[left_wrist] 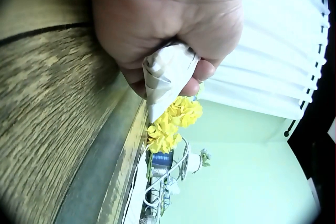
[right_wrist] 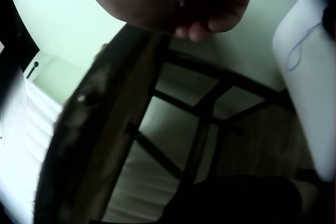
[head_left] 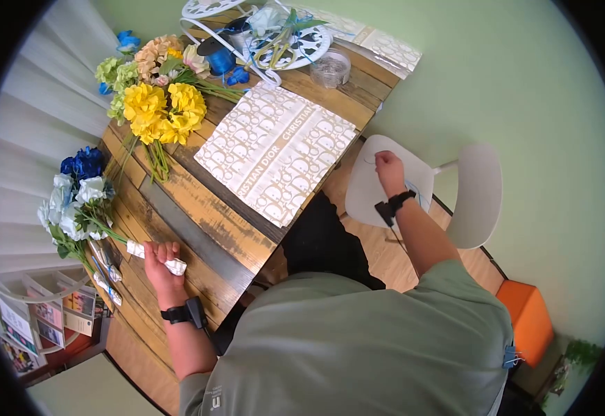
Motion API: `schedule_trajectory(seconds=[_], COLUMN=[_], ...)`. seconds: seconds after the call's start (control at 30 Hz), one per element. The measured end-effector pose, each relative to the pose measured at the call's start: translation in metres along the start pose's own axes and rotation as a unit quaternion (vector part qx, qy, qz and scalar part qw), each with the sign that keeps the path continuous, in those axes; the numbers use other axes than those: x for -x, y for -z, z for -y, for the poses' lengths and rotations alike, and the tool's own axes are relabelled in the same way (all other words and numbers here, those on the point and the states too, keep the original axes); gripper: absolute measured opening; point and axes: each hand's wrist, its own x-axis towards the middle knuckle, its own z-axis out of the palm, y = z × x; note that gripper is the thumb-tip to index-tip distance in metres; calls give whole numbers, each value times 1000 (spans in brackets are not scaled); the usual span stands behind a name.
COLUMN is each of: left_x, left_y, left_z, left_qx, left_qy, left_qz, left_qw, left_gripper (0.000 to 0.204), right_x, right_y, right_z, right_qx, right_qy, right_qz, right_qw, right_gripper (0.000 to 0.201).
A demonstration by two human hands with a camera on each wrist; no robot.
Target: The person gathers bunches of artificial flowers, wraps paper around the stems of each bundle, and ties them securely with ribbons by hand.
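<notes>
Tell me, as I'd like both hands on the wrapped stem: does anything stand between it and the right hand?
Nothing visible stands upright between the right hand, over the chair, and the wrapped stem. Only the table edge and patterned paper's near corner lie along the way.

Head view bright, edges bowed; right wrist view dim, probably slightly blurred.

"CHRISTIAN DIOR" on patterned paper [head_left: 274, 152].

White chair [head_left: 479, 197] sits at three o'clock! Over at four, orange stool [head_left: 526, 322], green plant [head_left: 583, 354] just beyond! Pale curtain [head_left: 21, 139] hangs at ten, magazine rack [head_left: 46, 312] stands at eight!
</notes>
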Motion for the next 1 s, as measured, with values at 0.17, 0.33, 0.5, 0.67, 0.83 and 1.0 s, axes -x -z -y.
schedule_trajectory(seconds=[0.17, 0.33, 0.5, 0.67, 0.83, 1.0], left_x=[1, -1, 1, -1, 0, -1], left_y=[-5, -1, -10, -8, -3, 4], left_z=[1, 1, 2, 1, 0, 0], left_qx=[-29, -37, -48, -57, -28, -6], left_qy=[-7, -11, -7, 0, 2, 6], left_qz=[-22, -41, -38, -42, -24, -12], left_qw=[999, 998, 998, 997, 999, 1000], left_gripper=[37, 36, 38, 39, 39, 37], right_x=[-60, -53, -54, -75, -107, -121], right_y=[-22, -37, -43, -21, 51, 135], right_z=[-46, -42, -59, -71, -27, 64], right_qx=[257, 399, 447, 375, 193, 111], right_qy=[40, -59, -39, -46, 27, 110], right_qz=[31, 132, 104, 86, -50, -62], right_qw=[965, 905, 887, 922, 980, 986], right_gripper=[28, 26, 26, 22, 20, 19])
